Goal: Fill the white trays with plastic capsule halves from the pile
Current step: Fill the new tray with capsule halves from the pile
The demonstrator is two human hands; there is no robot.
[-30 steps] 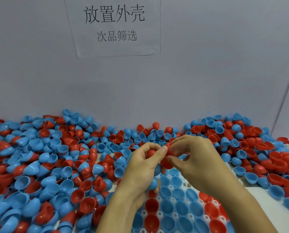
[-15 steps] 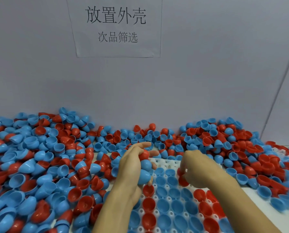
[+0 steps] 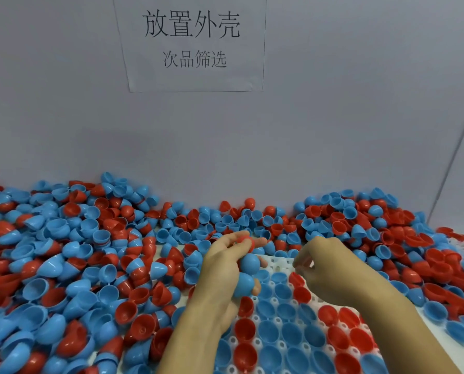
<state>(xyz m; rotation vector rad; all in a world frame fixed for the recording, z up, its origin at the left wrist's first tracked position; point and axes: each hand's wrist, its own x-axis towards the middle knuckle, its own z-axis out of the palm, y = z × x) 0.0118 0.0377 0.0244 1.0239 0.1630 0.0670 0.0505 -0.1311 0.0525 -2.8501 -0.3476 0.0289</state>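
around tray (image 3: 276, 346): capsule pile (image 3: 90, 265); wall sign (image 3: 193, 41) behind

pile (image 3: 95, 265): bright red and sky blue capsule halves, mixed with no order
tray (image 3: 280, 345): white, a grid of round cups and small holes
halves in the tray (image 3: 287, 310): mostly blue, some red
halves in the left hand (image 3: 248, 273): two blue, one red above
wall (image 3: 347, 117): plain pale grey
paper sign (image 3: 195, 44): white, black printed characters

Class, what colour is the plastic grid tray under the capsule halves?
White plastic grid tray, clearest in the head view.
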